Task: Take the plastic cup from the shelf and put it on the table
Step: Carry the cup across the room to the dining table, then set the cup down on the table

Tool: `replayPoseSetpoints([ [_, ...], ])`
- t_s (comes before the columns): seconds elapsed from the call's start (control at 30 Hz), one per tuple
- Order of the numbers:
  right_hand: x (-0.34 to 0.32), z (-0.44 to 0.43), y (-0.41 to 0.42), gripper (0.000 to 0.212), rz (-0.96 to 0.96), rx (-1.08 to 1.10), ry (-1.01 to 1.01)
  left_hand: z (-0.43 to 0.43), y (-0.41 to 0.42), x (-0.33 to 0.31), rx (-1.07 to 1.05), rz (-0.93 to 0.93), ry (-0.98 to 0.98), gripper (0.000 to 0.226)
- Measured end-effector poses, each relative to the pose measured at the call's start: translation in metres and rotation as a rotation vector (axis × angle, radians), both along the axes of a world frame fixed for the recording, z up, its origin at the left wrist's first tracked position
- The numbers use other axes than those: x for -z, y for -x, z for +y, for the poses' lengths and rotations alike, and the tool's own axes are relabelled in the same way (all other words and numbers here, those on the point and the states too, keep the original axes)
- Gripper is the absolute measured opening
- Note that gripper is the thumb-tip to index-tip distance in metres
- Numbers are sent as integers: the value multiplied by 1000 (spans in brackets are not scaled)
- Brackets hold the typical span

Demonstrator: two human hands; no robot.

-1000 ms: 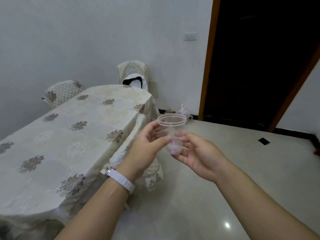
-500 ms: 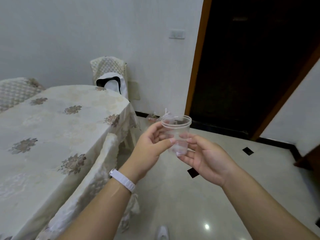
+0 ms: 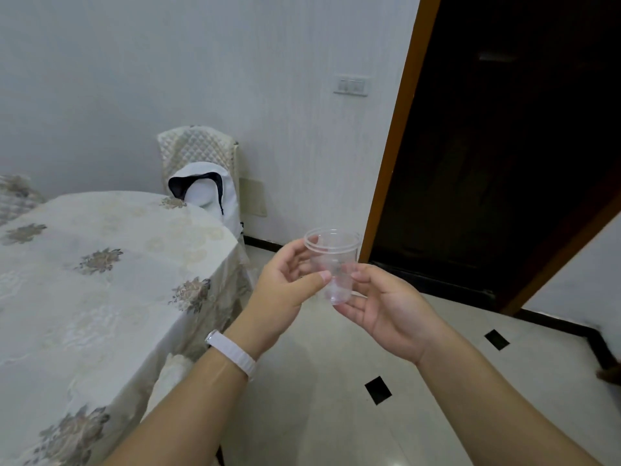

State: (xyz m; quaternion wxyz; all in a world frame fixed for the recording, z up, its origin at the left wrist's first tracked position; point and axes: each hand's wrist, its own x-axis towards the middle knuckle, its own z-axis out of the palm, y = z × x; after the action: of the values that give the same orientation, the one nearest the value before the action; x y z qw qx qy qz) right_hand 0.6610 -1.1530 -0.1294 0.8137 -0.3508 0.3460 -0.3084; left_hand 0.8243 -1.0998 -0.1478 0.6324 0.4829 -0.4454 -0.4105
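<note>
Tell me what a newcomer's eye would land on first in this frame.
The clear plastic cup, upright at centre frame, pinched between the left hand and the right hand over the floor. Next, the table under a floral cloth on the left, and the dark doorway at upper right.

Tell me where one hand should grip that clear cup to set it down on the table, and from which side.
Grip the plastic cup around its upper wall, just below the ridged rim, coming from the side. It is upright and tapers to a narrow base, so the wider top likely gives the fingers a steadier hold. The left hand, nearer the table, seems best placed; the right hand can then let go.
</note>
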Motion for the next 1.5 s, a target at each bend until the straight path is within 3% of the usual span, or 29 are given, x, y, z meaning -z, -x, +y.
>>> replayPoseSetpoints([
  [0.43, 21, -219, -82, 41, -29, -224, -33, -179, -57, 18, -271, -22, -21, 55],
  [0.7, -1, -328, -158, 20, -55, -521, 14, -249, -104, -10, -543, -35, -40, 51],
  [0.83, -1, -326, -215, 30, -41, -660, 5, -233, -136, -22, -677, -95, -78, 41],
  [1.13, 12, -265, -345, 16, 13, -993, -27, -150, -214, -3, -1043, -7, -129, 53],
  [1.5, 52, -164, -524, 29, 93, -1169, -11, -43, -365, 41, -1164, 125, -118, 51],
])
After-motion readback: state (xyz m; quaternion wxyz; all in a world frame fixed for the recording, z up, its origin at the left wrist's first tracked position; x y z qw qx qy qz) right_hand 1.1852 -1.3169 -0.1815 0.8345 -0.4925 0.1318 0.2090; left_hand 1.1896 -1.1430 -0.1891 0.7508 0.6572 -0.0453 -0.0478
